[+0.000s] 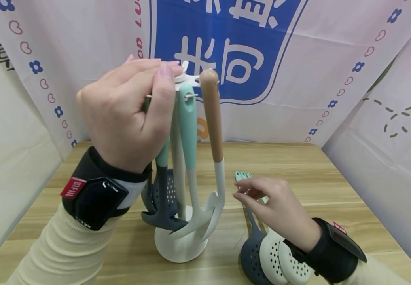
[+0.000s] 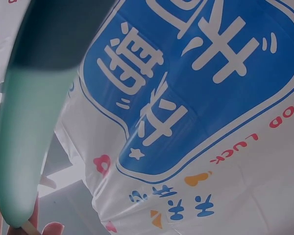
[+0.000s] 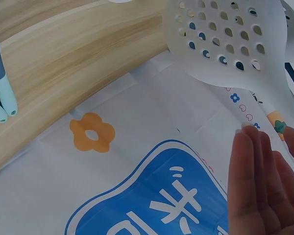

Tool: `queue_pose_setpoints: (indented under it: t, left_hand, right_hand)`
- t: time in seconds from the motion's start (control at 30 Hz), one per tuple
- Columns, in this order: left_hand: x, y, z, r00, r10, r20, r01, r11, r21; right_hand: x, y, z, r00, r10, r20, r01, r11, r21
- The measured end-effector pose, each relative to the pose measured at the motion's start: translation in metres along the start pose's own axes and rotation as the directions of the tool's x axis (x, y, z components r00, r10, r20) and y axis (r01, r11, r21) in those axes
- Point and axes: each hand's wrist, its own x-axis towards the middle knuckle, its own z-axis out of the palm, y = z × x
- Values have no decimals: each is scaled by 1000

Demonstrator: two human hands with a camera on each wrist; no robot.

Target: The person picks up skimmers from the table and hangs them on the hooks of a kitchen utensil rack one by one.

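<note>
A white rotating utensil rack (image 1: 178, 251) stands on the table, and my left hand (image 1: 127, 107) grips its top hub with thumb and fingers. From its hooks hang a wood-handled white ladle (image 1: 213, 122), a mint-handled pale utensil (image 1: 188, 134) and dark utensils (image 1: 161, 202) behind. Close up in the left wrist view is a mint handle (image 2: 32, 137), fingertips at its end. My right hand (image 1: 271, 202), fingers fairly straight and holding nothing, hovers over three skimmers lying right of the rack: a dark one (image 1: 253, 257) and two white ones (image 1: 272, 253).
In the right wrist view a white perforated skimmer (image 3: 220, 44) appears above the right fingers. The wooden table (image 1: 280, 156) ends at a printed cloth backdrop (image 1: 290, 118), with more cloth at both sides.
</note>
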Motion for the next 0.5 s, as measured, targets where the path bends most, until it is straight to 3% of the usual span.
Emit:
queue_pose_setpoints:
  t: [0.2, 0.3, 0.5]
  left_hand:
    - [-2, -2, 1, 1000, 2, -3, -2, 1000, -9]
    - [5, 11, -4, 1000, 9, 16, -9, 1000, 6]
    - [16, 41, -13, 999, -39, 22, 38, 999, 24]
  right_hand:
    - [-2, 3, 0, 1000, 11, 2, -11, 1000, 4]
    - [-2, 5, -1, 1000, 15, 5, -15, 1000, 6]
    - [0, 8, -3, 999, 31, 18, -31, 999, -11]
